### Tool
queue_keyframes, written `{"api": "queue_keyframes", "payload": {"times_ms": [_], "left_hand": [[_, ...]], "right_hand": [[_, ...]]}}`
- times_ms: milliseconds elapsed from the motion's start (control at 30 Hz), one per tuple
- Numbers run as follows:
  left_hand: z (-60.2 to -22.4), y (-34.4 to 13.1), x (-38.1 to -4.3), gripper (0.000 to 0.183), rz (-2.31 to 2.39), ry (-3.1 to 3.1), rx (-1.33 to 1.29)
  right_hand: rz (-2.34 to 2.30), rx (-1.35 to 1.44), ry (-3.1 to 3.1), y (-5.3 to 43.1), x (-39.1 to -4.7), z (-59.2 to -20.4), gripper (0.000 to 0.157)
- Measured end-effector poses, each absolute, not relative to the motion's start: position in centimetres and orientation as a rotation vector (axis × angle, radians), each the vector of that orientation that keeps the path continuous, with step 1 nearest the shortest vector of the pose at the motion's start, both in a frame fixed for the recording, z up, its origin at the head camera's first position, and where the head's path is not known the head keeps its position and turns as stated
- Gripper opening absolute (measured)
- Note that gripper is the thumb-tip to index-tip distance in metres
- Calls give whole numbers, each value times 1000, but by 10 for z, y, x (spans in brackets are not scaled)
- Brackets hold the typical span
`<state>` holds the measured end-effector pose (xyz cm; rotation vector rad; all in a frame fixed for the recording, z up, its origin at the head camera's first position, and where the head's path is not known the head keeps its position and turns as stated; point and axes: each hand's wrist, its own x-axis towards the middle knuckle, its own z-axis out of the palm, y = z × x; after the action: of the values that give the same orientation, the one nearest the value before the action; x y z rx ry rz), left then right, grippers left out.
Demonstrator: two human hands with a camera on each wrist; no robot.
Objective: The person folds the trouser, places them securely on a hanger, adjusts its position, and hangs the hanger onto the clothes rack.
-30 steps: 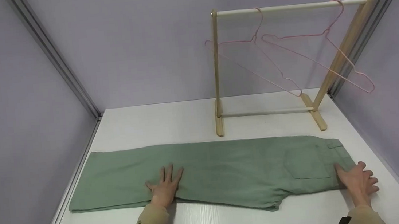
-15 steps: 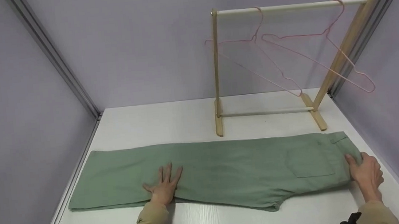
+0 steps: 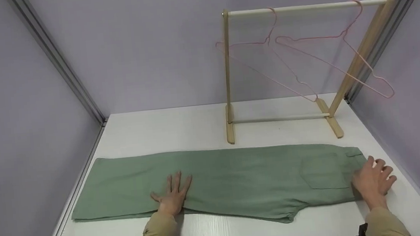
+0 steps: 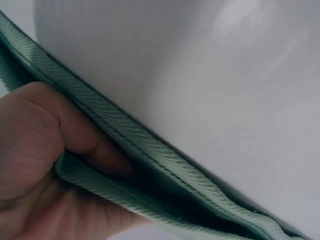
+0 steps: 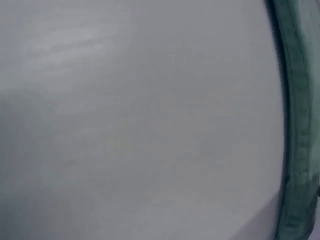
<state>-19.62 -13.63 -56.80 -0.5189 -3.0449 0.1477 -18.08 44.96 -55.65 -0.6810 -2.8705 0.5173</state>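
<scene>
Green trousers (image 3: pixel 231 181) lie lengthwise across the white table, folded so the legs overlap, with a back pocket near the right end. My left hand (image 3: pixel 171 198) rests flat on the leg part, fingers spread. At the waistband end is my right hand (image 3: pixel 372 179), its fingers apart and loosely bent beyond the fabric edge; its thumb is hidden. Close up in the left wrist view, a hand (image 4: pixel 30 145) has one digit tucked between two layers of green cloth (image 4: pixel 165 160). The right wrist view shows a stitched green edge (image 5: pixel 299 115) and no hand.
Behind the trousers stands a small wooden rack (image 3: pixel 227 77) with a white top rail. Two pink hangers, a left hanger (image 3: pixel 290 69) and a right hanger (image 3: pixel 344 35), hang on it. Grey-lilac walls enclose the table (image 3: pixel 165 130) at the back and sides.
My right hand first gripped the waistband and drew it right; now its fingers have spread and the waistband sits further left again. My left hand has stayed almost still.
</scene>
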Motion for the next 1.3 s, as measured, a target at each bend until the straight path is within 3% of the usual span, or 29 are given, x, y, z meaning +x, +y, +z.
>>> {"api": "queue_keyframes", "payload": {"times_ms": [233,333,467,733,833,1067,1300], "left_hand": [[-559,-139,-202,90,-77,-3269,-535],[-574,-141,-212,99,-168,-3362,-505],[-607,-147,-223,106,-152,-3364,-491],[-613,-150,-218,109,-239,-3368,-460],[-604,-150,-214,108,-305,-3394,-461],[-563,-164,-206,85,-569,-3449,-524],[-565,-192,-210,82,-490,-3402,-256]], "right_hand": [[720,-315,-3090,384,-193,-554,73],[837,-238,-3182,369,-195,-560,84],[792,-215,-3230,364,-192,-574,89],[629,-195,-3205,374,-188,-588,90],[604,-187,-3194,378,-189,-588,88],[569,-182,-3202,383,-188,-591,86],[548,-168,-3184,384,-188,-592,85]]}}
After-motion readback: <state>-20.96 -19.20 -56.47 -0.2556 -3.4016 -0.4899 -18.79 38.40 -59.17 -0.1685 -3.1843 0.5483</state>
